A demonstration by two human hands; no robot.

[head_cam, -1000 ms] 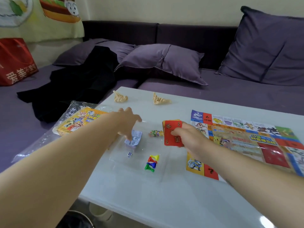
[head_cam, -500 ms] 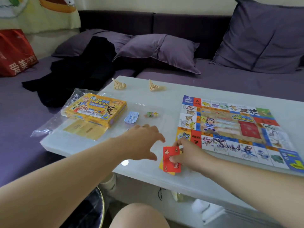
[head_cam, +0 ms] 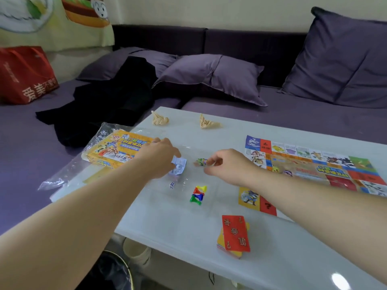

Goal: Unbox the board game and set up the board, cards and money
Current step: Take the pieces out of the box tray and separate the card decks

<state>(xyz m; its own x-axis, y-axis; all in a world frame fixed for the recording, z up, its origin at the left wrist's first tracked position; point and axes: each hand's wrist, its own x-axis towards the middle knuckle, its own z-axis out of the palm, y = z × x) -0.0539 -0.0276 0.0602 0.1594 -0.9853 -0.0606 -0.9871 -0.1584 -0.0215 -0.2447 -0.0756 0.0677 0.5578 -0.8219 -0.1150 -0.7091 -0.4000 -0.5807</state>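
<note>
The game board (head_cam: 314,164) lies unfolded on the right of the white table (head_cam: 167,222). A card stack with a red card on top (head_cam: 235,233) lies near the front edge, with no hand on it. My left hand (head_cam: 157,158) reaches over the yellow game box (head_cam: 113,149), and its fingertips hold a small blue-white paper bundle (head_cam: 179,165). My right hand (head_cam: 228,166) pinches a small colourful packet (head_cam: 201,162) with thumb and forefinger. Coloured pawns (head_cam: 198,194) and a white die (head_cam: 172,185) lie between my arms on a clear plastic tray.
Two crumpled beige paper pieces (head_cam: 160,119) (head_cam: 208,123) sit at the table's far edge. A clear plastic wrapper (head_cam: 69,172) hangs off the left edge under the box. Behind are a purple sofa with cushions (head_cam: 211,76), black clothing (head_cam: 109,101) and a red bag (head_cam: 25,74).
My right hand let go of the card stack, which now lies near the front edge, and moved to the colourful packet. My left hand went back to the blue-white bundle.
</note>
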